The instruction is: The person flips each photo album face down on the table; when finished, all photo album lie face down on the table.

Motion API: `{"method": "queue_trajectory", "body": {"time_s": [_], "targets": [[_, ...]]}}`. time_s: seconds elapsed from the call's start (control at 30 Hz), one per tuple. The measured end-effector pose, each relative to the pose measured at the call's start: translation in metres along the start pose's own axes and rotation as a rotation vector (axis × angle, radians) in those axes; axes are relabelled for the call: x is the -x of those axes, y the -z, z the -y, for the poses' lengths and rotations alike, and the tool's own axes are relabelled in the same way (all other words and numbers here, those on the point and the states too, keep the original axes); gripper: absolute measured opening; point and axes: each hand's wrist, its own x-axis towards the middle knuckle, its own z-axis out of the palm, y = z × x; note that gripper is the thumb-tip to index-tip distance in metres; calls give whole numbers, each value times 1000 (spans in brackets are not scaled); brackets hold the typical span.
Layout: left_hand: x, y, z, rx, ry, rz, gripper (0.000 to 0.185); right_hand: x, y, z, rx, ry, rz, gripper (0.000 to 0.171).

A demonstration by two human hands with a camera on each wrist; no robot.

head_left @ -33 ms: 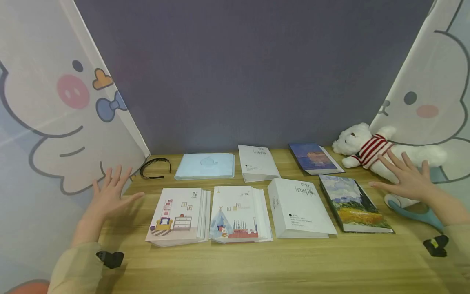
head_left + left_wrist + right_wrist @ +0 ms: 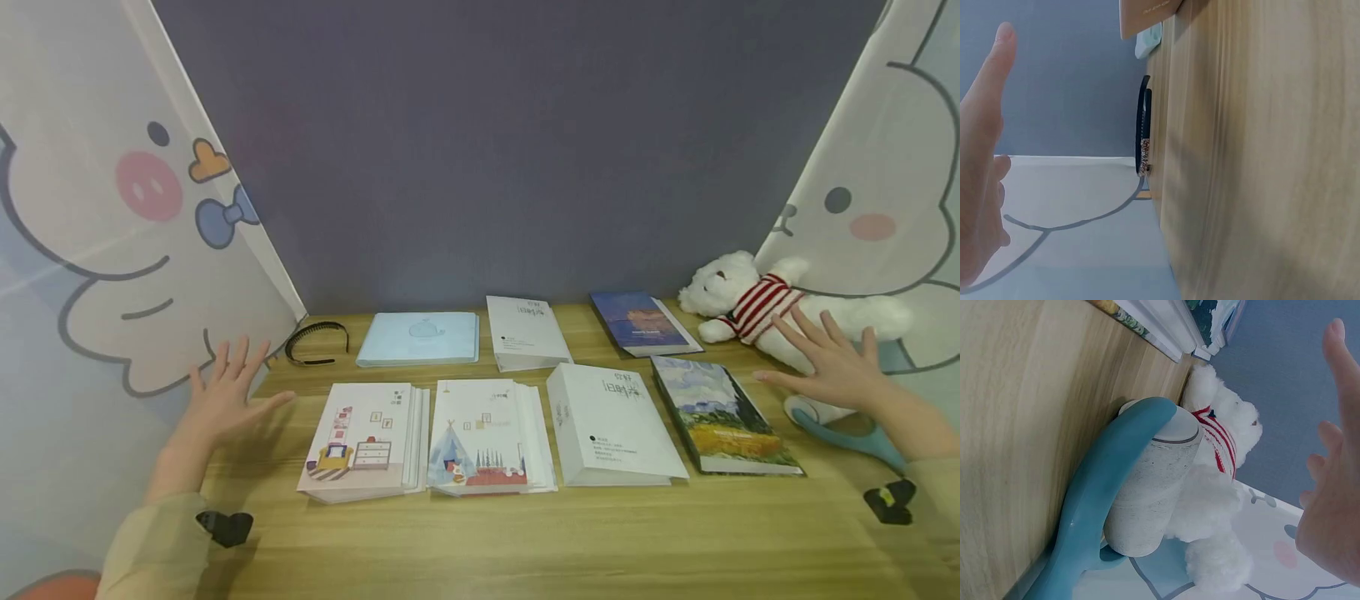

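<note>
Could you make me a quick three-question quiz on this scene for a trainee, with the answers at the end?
1. Which is nearer the plush bear: the left hand or the right hand?
2. True or false: the black headband lies beside the pale blue book with a whale.
3. Fill in: the curved handle near the bear is coloured ____.

Key: 1. the right hand; 2. true; 3. blue.

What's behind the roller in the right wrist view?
Behind the roller are a white teddy bear in a red-striped sweater and, farther back, the printed wall panel. Whatever lies directly behind it is covered, so I cannot tell.
</note>
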Motion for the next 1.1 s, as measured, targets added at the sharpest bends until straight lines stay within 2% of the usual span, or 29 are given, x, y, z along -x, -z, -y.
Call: {"method": "queue_trajectory", "body": {"time_s": [0.7, 1.1], "targets": [[-3, -3, -10, -13, -45, 5, 94, 1, -2, 4, -10, 7, -25, 98], [-2, -14, -15, -5, -29, 13, 92, -4, -8, 13, -34, 21, -9, 96]]}}
